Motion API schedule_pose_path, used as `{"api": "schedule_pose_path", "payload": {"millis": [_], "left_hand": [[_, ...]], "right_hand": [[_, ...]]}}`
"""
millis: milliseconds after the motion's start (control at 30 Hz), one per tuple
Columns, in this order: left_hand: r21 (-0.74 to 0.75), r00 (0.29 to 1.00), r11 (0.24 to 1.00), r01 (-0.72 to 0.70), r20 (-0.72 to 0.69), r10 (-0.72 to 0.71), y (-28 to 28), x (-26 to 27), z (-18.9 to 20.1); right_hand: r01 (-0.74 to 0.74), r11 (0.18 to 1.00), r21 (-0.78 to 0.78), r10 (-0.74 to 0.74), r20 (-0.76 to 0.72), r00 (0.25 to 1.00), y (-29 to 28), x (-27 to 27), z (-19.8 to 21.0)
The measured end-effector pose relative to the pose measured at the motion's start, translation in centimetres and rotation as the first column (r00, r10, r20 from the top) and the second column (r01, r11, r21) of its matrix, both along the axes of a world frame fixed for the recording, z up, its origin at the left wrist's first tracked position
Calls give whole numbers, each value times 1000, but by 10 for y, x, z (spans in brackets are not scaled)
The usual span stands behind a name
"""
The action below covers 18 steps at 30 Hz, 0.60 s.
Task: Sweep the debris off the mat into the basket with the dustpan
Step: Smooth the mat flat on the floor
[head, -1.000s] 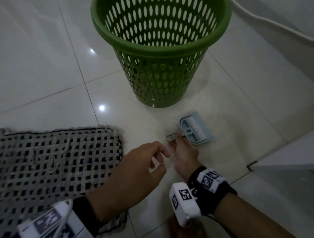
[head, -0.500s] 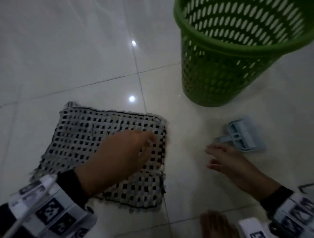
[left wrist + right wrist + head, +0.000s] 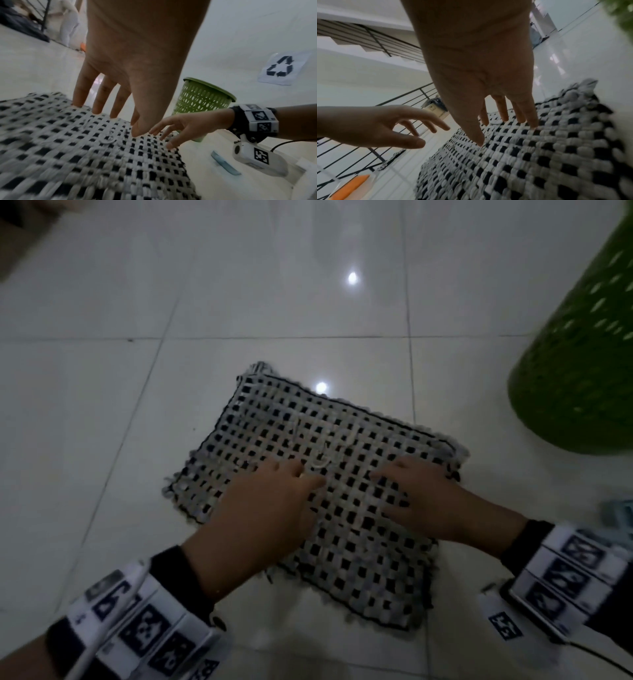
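A black-and-white woven mat (image 3: 363,546) lies on the white tile floor. Pale looped bits of debris (image 3: 320,462) sit near its middle, also seen as a small ring (image 3: 108,140). My left hand (image 3: 274,501) is over the mat's left part with straight fingers (image 3: 100,100), tips on the weave. My right hand (image 3: 421,494) rests open on the right part, fingers (image 3: 503,112) spread down onto it. The green perforated basket (image 3: 579,364) stands to the right. The blue dustpan (image 3: 224,164) lies on the floor beyond my right wrist, with no hand on it.
A recycling sign (image 3: 281,67) hangs on the wall behind the basket. A black stair railing (image 3: 368,40) and an orange object (image 3: 349,188) are off to the left. A white ledge (image 3: 291,175) runs beside the dustpan.
My right hand let go of the dustpan handle and moved left onto the mat. My left hand also came onto the mat. The view swung left, leaving basket and dustpan at the right edge.
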<state>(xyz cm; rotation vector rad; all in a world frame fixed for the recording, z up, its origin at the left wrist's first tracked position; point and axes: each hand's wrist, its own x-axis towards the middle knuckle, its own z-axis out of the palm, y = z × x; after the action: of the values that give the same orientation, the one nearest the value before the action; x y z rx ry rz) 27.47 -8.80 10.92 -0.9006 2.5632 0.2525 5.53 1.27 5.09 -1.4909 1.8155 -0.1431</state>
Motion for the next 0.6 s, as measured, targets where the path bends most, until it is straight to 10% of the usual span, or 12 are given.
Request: {"api": "schedule_pose_path", "payload": {"millis": [600], "left_hand": [[209, 935, 928, -309, 246, 256, -6, 26, -117]], "right_hand": [[-103, 972, 212, 154, -241, 958, -37, 36, -67]]}}
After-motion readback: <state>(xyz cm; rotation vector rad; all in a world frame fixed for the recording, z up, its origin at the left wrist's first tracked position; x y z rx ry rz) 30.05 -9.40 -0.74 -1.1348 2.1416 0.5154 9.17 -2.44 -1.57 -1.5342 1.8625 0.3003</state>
